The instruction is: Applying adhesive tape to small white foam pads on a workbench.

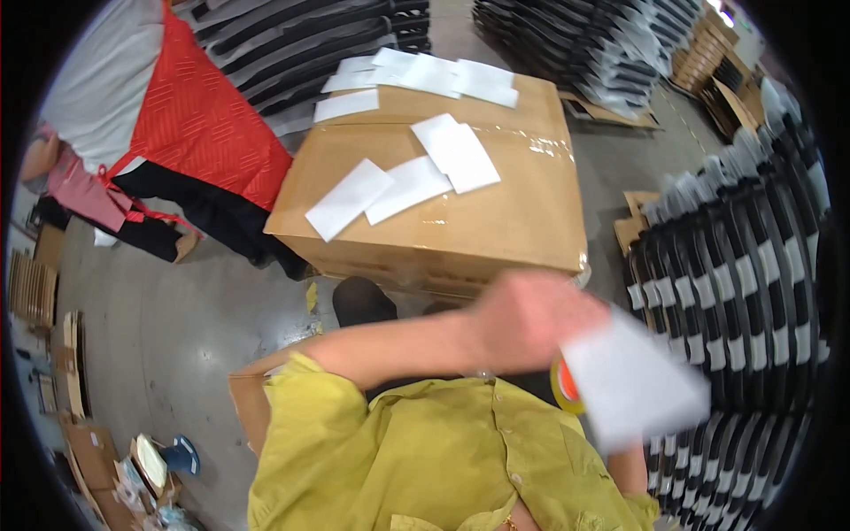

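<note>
My left arm crosses in front of my yellow-green shirt (pixel 425 451), and my left hand (pixel 527 319), blurred by motion, grips a white paper sheet (pixel 633 380) by its upper left edge. Just behind the sheet's left edge a round yellow-and-orange roll (pixel 563 387) peeks out. My right forearm (pixel 629 469) rises under the sheet; its hand is hidden behind the paper. Ahead of me stands a large taped cardboard box (pixel 496 221) with several loose white sheets (pixel 403 186) lying on its top.
A person in a red apron (pixel 199 124) bends over at the left of the box. Stacks of black-and-white flat items (pixel 744 265) line the right side and the back (pixel 301 44). Cardboard pieces (pixel 71 372) lie on the grey floor at left.
</note>
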`<state>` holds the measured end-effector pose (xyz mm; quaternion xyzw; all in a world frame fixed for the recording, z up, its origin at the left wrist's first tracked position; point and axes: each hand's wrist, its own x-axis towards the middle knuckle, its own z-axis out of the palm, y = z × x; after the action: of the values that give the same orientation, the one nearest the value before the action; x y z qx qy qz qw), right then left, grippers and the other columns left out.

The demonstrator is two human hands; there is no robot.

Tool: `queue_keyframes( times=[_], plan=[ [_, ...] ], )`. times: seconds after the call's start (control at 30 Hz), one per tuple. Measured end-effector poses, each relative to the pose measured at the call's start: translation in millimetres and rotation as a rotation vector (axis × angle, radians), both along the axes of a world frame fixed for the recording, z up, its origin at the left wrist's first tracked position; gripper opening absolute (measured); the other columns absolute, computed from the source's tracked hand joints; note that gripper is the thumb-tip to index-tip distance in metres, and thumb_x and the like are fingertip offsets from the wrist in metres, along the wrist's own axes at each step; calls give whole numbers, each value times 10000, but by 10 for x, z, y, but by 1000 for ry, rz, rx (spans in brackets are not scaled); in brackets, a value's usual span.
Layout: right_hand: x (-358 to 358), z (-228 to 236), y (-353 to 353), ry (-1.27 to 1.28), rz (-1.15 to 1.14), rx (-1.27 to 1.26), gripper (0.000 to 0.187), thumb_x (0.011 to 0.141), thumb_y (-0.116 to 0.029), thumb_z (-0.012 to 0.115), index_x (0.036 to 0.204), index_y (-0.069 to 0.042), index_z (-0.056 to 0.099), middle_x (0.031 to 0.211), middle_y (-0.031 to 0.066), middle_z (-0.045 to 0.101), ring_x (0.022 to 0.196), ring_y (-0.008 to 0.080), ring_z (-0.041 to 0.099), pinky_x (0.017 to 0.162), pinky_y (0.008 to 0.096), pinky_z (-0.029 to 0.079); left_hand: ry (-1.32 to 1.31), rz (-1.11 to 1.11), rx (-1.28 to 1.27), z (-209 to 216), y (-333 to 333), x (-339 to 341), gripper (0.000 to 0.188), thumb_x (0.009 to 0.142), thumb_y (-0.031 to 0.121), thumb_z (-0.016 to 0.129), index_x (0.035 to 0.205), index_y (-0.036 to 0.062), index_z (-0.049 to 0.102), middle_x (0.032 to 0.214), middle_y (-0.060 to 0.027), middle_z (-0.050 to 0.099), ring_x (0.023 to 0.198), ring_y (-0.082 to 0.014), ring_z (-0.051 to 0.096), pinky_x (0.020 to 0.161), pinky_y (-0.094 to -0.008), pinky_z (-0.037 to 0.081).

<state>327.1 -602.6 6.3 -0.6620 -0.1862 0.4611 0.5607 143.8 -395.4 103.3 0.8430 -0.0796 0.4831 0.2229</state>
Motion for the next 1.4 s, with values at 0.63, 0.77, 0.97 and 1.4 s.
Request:
queue_keyframes(
  times=[0.63, 0.77, 0.97, 1.4],
  plan=[
    [29, -11, 303, 88, -7, -83, 376, 760, -269, 624, 946, 50, 554, 837, 92, 629, 701, 122, 610, 674, 233, 481, 1209, 1362, -130, -715, 3040, -1632, 526, 773, 459, 533, 1175, 119, 518, 1301, -180, 357, 1237, -347, 244, 968, -606, 149],
    [16, -29, 318, 100, 51, -71, 395, 753, -273, 625, 955, 59, 551, 849, 107, 631, 716, 137, 616, 695, 245, 486, 890, 1282, 85, -730, 2981, -1698, 467, 732, 334, 626, 1122, 87, 552, 1233, -158, 441, 1189, -325, 325, 1005, -476, 222],
    [-58, 6, 250, 68, 89, -49, 414, 736, -279, 636, 950, 65, 552, 849, 114, 631, 715, 138, 618, 695, 245, 487, 1082, 702, -499, -493, 2348, -1443, 665, 657, 211, 693, 1243, 68, 414, 1218, -168, 461, 1145, -306, 411, 968, -353, 323],
    [-31, 59, -50, 21, 89, 12, 420, 678, -319, 666, 896, 24, 561, 790, 61, 611, 679, 85, 561, 646, 209, 439, 258, 269, -1238, 215, 1616, -886, 399, 791, 48, 605, 1178, 59, 511, 848, -9, 612, 667, -52, 547, 535, -188, 445]
  ],
)
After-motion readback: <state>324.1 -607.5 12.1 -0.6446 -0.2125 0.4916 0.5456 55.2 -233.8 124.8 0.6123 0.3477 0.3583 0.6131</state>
